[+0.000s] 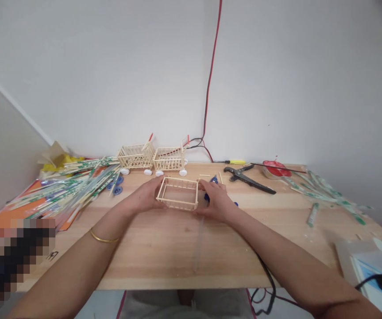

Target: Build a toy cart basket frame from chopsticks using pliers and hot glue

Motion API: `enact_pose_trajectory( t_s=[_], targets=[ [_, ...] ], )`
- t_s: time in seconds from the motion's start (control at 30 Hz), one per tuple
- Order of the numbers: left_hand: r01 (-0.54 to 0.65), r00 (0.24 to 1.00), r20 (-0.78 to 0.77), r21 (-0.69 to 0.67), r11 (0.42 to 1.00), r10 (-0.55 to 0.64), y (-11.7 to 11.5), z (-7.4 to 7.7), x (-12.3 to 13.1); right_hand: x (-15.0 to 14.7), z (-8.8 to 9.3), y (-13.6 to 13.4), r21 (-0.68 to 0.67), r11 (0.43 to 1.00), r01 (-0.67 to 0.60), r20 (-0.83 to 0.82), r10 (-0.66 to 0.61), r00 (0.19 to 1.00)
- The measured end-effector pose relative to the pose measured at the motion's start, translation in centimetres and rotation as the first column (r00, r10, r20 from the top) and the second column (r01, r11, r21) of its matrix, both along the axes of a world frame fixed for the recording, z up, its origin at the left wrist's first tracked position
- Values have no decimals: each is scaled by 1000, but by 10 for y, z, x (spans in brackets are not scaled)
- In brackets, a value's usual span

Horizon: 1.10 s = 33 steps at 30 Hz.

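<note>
A pale wall fills the upper part of the view, with a red-and-black cord running down it to the back of a light wooden table, whose grain runs from side to side. The table's left part carries a broad heap of thin wooden sticks in clear and green printed wrapping, partly over an orange sheet. Green-and-white wrappers lie scattered on the right. Both hands, the left and the right, grasp a small rectangular stick frame by its two ends, near the middle of the table; whether it touches the wood is hard to tell. Behind it, near the wall, stand two little stick carts, a left one and a right one, on white wheels. Farther right lie black-handled pliers, a red dish and a yellow-handled tool. Blue wheels sit beside the heap. A white box is cut off at the lower right, the lower left corner is blurred into blocks, and the right hand mostly hides a blue object too covered to identify. The fingertips on the frame's far side are partly hidden.
</note>
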<state>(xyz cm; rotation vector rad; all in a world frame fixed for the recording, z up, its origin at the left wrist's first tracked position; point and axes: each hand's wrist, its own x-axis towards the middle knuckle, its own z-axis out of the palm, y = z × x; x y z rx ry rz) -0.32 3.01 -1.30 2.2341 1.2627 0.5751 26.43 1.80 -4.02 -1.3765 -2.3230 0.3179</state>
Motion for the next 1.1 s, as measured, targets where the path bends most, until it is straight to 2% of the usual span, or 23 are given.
enact_pose_trajectory(
  t_s=[0.6, 1.1],
  targets=[
    [-6, 998, -65, -19, 1000, 4, 4, -6, -2, -3, 1, -3, -6, 1000, -6, 75, 6, 997],
    [-3, 997, -82, -32, 999, 1, 3, -2, -1, -3, -1, -2, -2, 1000, -3, 83, 4, 997]
  ],
)
